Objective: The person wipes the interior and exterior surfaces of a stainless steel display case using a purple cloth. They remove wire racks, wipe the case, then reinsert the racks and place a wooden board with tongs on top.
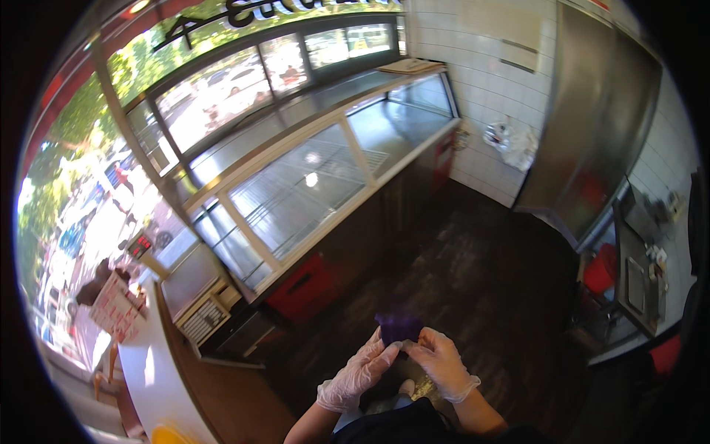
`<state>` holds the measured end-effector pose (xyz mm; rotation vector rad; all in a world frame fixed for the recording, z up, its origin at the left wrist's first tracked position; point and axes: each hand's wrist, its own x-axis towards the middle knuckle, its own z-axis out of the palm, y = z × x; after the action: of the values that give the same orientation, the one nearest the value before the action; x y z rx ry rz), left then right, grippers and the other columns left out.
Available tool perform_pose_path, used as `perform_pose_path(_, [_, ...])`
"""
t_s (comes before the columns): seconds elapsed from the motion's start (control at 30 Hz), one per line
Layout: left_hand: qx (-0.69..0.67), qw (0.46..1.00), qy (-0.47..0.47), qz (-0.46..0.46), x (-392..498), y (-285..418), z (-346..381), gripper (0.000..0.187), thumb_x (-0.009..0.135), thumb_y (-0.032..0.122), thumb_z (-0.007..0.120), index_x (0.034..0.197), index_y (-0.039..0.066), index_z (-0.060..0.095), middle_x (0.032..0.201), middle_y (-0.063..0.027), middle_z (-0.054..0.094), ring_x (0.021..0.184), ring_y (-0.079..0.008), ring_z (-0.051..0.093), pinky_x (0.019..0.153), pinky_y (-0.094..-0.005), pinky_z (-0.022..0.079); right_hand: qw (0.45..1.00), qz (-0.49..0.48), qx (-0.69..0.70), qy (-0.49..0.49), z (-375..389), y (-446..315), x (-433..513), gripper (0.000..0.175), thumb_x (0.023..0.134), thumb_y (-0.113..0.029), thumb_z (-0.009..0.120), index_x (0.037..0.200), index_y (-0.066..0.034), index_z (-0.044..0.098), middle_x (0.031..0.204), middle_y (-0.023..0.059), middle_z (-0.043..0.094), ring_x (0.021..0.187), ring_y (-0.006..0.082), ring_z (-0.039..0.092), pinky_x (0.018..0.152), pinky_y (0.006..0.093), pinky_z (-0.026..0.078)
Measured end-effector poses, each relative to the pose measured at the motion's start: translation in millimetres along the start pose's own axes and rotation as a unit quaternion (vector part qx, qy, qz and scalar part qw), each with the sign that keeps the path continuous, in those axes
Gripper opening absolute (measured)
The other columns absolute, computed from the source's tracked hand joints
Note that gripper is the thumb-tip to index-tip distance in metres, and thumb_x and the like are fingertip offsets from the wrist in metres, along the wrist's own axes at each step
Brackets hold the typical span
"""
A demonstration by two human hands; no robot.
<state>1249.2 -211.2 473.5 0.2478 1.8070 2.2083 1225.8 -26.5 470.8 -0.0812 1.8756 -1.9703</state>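
In front of my body, over the dark floor, a purple cloth is held up between both hands. My left hand, in a clear disposable glove, pinches its lower left part. On the other side my right hand, gloved the same way, grips the lower right edge. The thumbs nearly meet at the cloth's bottom edge. The fingers behind the cloth are partly hidden.
A glass display case runs below the windows. At the left are an electronic scale and a white counter with a printed box. A steel sink unit and a red bucket stand right, near tall steel doors.
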Motion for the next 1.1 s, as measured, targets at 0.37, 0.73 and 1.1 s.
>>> perform_pose_path(0.37, [0.119, 0.974, -0.191, -0.005, 204, -91, 138, 0.034, 0.094, 0.014, 0.072, 0.125, 0.005, 0.061, 0.11, 0.0017, 0.066, 0.105, -0.0078, 0.059, 0.092, -0.0279, 0.05, 0.953, -0.002, 0.076, 0.295, -187, 27, -13, 0.021, 0.095, -0.02, 0.065, 0.082, -0.0048, 0.059, 0.083, -0.0026, 0.045, 0.076, 0.0063, 0.043, 0.066, 0.0246, 0.034])
perform_pose_path(0.73, [0.071, 0.963, -0.234, -0.113, 453, -147, 198, 0.029, 0.095, -0.001, 0.056, 0.124, 0.003, 0.059, 0.101, 0.0007, 0.066, 0.094, -0.0058, 0.056, 0.084, -0.0236, 0.048, 0.915, -0.025, 0.135, 0.378, -372, -10, 113, 0.008, 0.097, -0.014, 0.057, 0.093, -0.0074, 0.058, 0.08, -0.0068, 0.044, 0.07, 0.0027, 0.041, 0.061, 0.0213, 0.034])
perform_pose_path(1.1, [-0.183, 0.917, -0.147, -0.322, 652, -111, 218, 0.021, 0.095, 0.012, 0.066, 0.114, 0.003, 0.064, 0.103, -0.0013, 0.068, 0.096, -0.0076, 0.061, 0.082, -0.0229, 0.048, 0.876, -0.122, 0.15, 0.441, -518, -53, 260, 0.004, 0.099, -0.007, 0.057, 0.098, -0.0042, 0.06, 0.08, -0.0062, 0.049, 0.074, 0.0029, 0.044, 0.067, 0.0197, 0.038])
